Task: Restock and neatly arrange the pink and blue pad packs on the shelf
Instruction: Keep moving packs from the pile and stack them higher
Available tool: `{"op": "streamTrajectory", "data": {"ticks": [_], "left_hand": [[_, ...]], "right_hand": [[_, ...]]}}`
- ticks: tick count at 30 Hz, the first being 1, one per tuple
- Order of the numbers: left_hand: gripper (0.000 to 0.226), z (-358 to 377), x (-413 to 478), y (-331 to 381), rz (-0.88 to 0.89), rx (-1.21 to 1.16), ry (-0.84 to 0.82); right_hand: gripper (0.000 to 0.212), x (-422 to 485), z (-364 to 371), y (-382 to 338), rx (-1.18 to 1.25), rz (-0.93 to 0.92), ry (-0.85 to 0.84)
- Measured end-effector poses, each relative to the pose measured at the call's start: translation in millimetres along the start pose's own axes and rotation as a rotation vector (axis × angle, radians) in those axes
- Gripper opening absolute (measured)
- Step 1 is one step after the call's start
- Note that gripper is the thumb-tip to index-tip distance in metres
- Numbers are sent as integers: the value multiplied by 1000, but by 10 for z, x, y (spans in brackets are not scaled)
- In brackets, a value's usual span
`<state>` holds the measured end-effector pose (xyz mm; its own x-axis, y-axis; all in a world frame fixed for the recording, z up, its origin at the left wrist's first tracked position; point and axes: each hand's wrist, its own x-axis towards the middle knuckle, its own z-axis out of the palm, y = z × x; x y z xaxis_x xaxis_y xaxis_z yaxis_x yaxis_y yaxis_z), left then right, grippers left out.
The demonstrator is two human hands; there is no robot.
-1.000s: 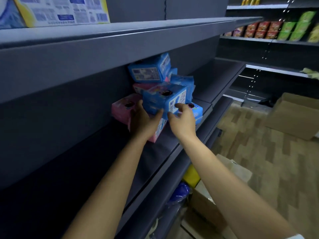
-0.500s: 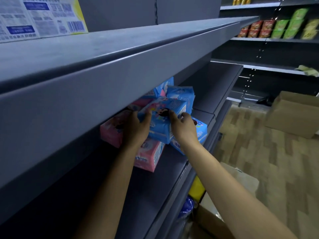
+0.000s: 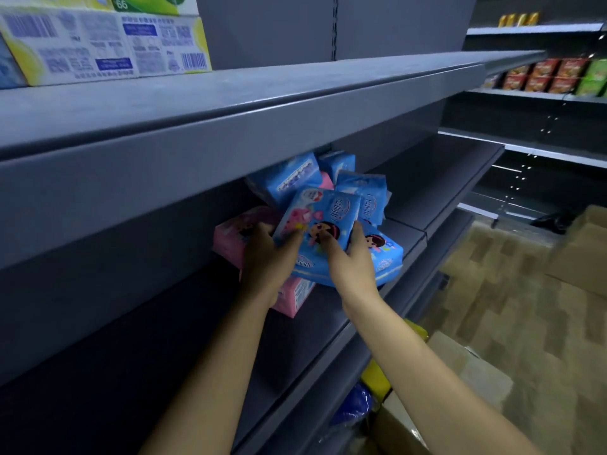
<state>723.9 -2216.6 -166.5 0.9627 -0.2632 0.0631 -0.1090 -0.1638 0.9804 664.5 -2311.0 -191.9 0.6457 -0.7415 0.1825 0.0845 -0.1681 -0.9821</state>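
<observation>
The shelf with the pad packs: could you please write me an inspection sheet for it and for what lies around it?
Surface: grey shelf, partly stocked, with the packs bunched in a loose heap.
Job's things: tilted blue pack in both hands; more blue packs behind and beside it; pink packs on the left.
Clutter: yellow item and blue item below the shelf edge, kind unclear.
Grippers: left hand and right hand both grip the tilted blue pack.
Cables: nothing seen.
Surroundings: white-and-yellow boxes on the upper shelf; cardboard boxes on the floor; red and green packets farther off.
</observation>
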Motion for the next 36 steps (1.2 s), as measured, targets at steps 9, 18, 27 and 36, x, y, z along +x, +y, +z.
{"op": "streamTrajectory", "data": {"ticks": [9, 18, 27, 36], "left_hand": [[42, -213, -374, -91, -90, -165, 61], [27, -517, -800, -263, -170, -318, 72], [12, -980, -1286, -385, -147, -611, 372], [45, -1599, -1706, -264, 110, -540, 353]], "right_hand": [[78, -260, -51, -37, -42, -177, -180], [69, -654, -26, -115, 110, -3, -264], [17, -973, -71, -127, 686, 567, -601], [38, -1412, 242, -284, 725, 810, -1012]]}}
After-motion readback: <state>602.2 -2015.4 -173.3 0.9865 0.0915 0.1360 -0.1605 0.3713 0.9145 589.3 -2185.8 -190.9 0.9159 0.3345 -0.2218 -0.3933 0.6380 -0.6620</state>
